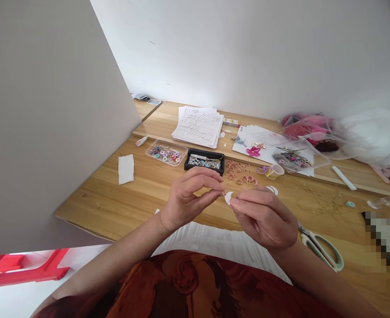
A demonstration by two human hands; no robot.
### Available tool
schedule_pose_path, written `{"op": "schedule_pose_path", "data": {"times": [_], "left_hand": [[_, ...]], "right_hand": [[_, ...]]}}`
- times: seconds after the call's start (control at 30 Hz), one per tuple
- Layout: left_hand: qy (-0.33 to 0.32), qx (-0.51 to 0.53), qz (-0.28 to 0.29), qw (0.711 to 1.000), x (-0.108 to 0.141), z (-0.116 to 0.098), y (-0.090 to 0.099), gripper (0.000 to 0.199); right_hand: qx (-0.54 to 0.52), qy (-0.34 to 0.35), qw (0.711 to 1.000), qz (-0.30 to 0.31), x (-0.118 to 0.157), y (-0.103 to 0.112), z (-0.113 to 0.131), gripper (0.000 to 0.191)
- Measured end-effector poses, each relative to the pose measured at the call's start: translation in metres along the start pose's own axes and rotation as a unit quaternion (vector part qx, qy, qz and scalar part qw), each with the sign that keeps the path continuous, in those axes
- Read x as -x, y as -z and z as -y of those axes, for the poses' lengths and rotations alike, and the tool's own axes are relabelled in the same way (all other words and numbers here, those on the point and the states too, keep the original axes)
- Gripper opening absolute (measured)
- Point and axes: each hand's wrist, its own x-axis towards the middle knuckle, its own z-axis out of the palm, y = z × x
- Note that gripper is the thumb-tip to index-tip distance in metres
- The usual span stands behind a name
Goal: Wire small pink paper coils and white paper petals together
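Note:
Both hands meet above the front of the wooden table. My right hand (264,216) pinches a small white crescent-shaped piece (228,198) between thumb and fingers. Facing it from the other side, my left hand (191,196) has thumb and fingertips pressed together close to the crescent's edge. Whatever lies in that pinch is too small to make out. Just behind the hands are several pinkish curled pieces (236,167) and a black tray (204,162) of beads. More white crescent shapes (272,190) show beyond my right hand, partly hidden by it.
White-handled scissors (320,247) lie beside my right wrist. A clear box of beads (167,153), a small glue bottle (141,141) and a white cloth (126,169) are at left. Stacked sheets (198,126) lie behind. A spool (274,172) and thin wires (310,194) are at right.

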Motion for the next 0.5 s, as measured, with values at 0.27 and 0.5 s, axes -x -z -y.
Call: {"op": "schedule_pose_path", "data": {"times": [0.27,0.5], "left_hand": [[-0.063,-0.017,0.009,0.998,0.0014,0.0047,0.0013,0.007],[-0.088,-0.035,0.025,0.995,0.0011,0.0061,0.0067,0.008]], "right_hand": [[0.032,0.062,0.997,0.026,-0.0002,0.0045,-0.0008,0.042],[0.043,0.043,0.998,0.025,-0.0034,0.0032,0.0034,0.036]]}}
